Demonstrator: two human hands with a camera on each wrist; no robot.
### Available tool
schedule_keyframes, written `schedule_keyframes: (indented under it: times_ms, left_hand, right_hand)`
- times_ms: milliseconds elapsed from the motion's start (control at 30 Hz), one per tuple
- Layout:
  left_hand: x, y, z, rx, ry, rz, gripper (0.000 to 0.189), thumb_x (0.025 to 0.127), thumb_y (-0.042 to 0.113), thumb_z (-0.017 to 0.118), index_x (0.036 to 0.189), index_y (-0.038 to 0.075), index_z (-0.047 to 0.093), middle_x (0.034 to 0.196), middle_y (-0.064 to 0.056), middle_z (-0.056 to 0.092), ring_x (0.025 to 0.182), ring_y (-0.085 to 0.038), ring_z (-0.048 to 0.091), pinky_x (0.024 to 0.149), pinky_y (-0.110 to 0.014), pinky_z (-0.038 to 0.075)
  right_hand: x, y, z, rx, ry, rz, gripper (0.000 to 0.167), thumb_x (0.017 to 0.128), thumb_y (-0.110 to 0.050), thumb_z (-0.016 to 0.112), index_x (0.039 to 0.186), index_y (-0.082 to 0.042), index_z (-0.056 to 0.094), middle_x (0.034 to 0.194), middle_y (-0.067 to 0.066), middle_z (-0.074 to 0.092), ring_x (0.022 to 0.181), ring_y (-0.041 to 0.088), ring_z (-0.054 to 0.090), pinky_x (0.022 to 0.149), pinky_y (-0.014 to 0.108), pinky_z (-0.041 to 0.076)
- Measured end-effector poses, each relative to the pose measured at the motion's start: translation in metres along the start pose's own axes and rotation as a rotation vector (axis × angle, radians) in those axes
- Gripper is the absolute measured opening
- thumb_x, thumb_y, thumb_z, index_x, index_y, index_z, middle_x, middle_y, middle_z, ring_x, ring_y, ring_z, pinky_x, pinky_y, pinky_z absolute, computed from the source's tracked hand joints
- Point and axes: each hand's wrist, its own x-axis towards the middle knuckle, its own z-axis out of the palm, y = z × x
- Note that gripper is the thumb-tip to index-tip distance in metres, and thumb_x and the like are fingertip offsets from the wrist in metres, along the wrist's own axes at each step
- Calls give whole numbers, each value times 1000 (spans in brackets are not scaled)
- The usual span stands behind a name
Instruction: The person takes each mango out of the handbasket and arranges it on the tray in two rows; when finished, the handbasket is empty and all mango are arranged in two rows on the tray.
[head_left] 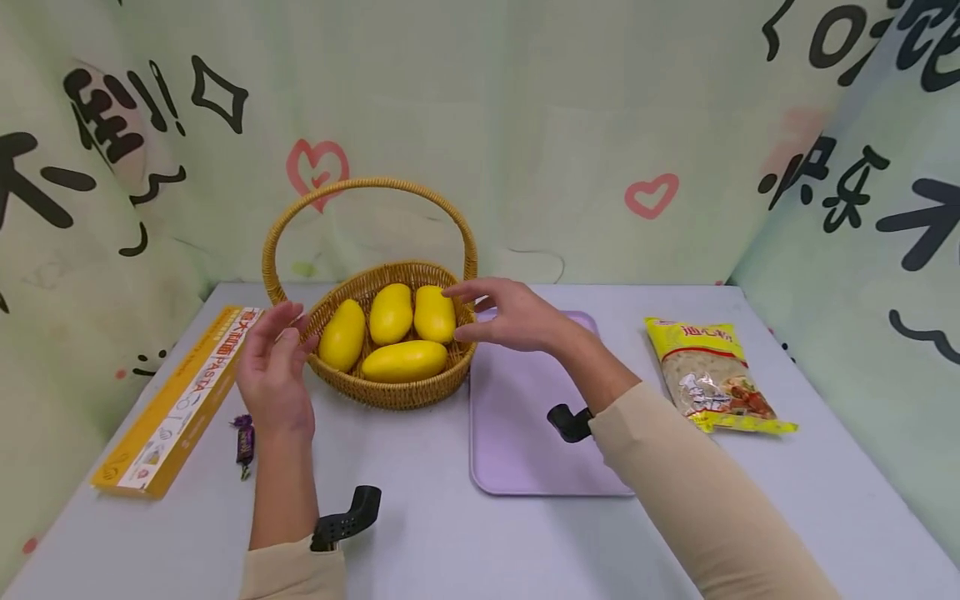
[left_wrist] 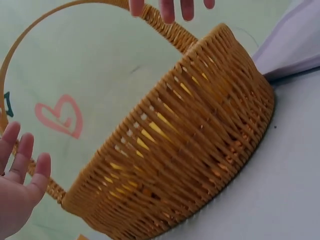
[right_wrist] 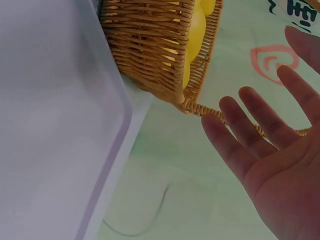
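Note:
A wicker basket (head_left: 397, 392) with a tall arched handle stands at the back of the table, holding several yellow mangoes (head_left: 405, 362). My left hand (head_left: 277, 375) is raised at the basket's left side, fingers loosely bent and nothing in them. On the opposite side my right hand (head_left: 506, 315) reaches to the right rim, fingers spread and empty. In the right wrist view, the fingers (right_wrist: 240, 125) appear beside the handle's base; whether they touch it I cannot tell. The left wrist view shows the basket's woven wall (left_wrist: 175, 140) with yellow showing through the gaps.
A lilac tray (head_left: 517, 450) lies right of the basket, partly under my right forearm. Farther right is a yellow food bag (head_left: 712, 375). On the left lie a long pasta box (head_left: 180, 400) and a purple-wrapped candy (head_left: 244, 442). A printed curtain (head_left: 555, 125) encloses the table.

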Motion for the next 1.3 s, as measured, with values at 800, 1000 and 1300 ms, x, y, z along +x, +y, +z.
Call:
schedule_keyframes:
  times_ms: [800, 1000, 1300]
  left_hand:
    - [11, -37, -50, 414, -74, -330, 65, 99, 14, 69, 156, 27, 42, 159, 1, 43, 147, -18, 43, 110, -27, 51]
    - [13, -42, -53, 474, -131, -344, 74, 98, 20, 71, 161, 30, 34, 164, 2, 38, 150, -18, 40, 117, -38, 46]
    - [14, -41, -59, 473, -151, -385, 77, 97, 23, 73, 161, 33, 31, 165, 0, 36, 150, -21, 39, 122, -43, 41]
  right_hand:
    - [45, -14, 38, -40, -233, 46, 57, 91, -24, 76, 146, -25, 61, 154, 7, 52, 139, 32, 50, 112, 49, 49]
    - [51, -13, 43, -48, -240, 74, 56, 90, -22, 77, 144, -27, 62, 153, 7, 54, 139, 31, 50, 113, 48, 47]
    - [62, -18, 56, -115, -276, 84, 53, 89, -17, 77, 140, -29, 65, 145, 4, 58, 131, 24, 53, 110, 42, 49]
